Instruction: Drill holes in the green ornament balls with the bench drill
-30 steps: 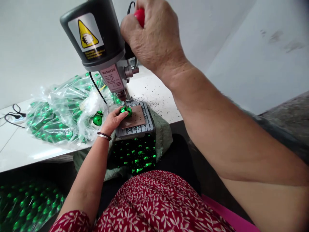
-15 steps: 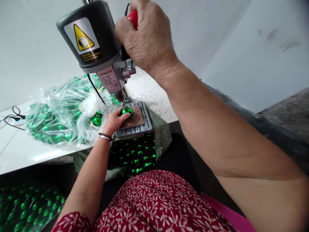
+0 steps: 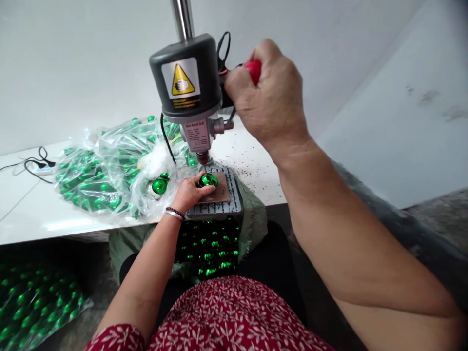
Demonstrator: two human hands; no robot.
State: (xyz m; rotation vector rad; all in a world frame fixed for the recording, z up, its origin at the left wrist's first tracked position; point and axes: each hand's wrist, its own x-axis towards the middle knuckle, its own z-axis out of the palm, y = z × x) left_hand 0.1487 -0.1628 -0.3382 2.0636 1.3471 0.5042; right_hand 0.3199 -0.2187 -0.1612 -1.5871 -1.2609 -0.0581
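A small bench drill (image 3: 186,85) with a dark grey motor head and yellow warning label stands on a white table (image 3: 32,219). My right hand (image 3: 272,100) is shut on its red lever knob (image 3: 253,69). My left hand (image 3: 190,191) holds a shiny green ball (image 3: 208,180) on a brown pad on the drill's grey base plate (image 3: 234,204), right under the drill bit.
A clear plastic bag (image 3: 109,165) full of green balls lies left of the drill, one loose green ball (image 3: 159,185) at its mouth. A green sack (image 3: 210,246) of balls hangs below the table edge. Another bag of balls (image 3: 32,304) lies lower left. A black cable (image 3: 31,165) lies far left.
The view has pulled back and shifted, so the drill head sits lower and more to the right. My right hand stays on the red knob; my left keeps the ball under the bit.
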